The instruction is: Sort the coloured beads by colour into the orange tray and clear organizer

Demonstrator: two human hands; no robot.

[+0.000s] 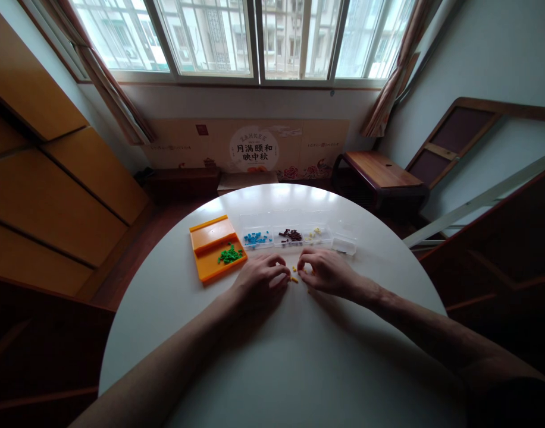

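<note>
Small yellow pieces (294, 279) lie on the white table between my hands. My left hand (263, 272) is beside them, its thumb and fingertips curled together in a pinch. Facing it, my right hand (326, 271) also pinches thumb and finger at the pieces' other side. Whether either pinch holds a piece is too small to make out. Beyond my hands stands a clear plastic box with compartments (272, 242), containing blue pieces (255, 239), dark brown pieces (291, 235) and pale yellow pieces (315, 234). Green pieces (230, 254) lie in the orange tray (210, 274), left of my left hand.
The round white table (272, 362) has its curved far edge below the window. A small clear container (344, 244) is at the box's right end. Past the table, a wooden stool-like piece of furniture (382, 168) stands at right, and a printed carton (294, 145) leans by the wall.
</note>
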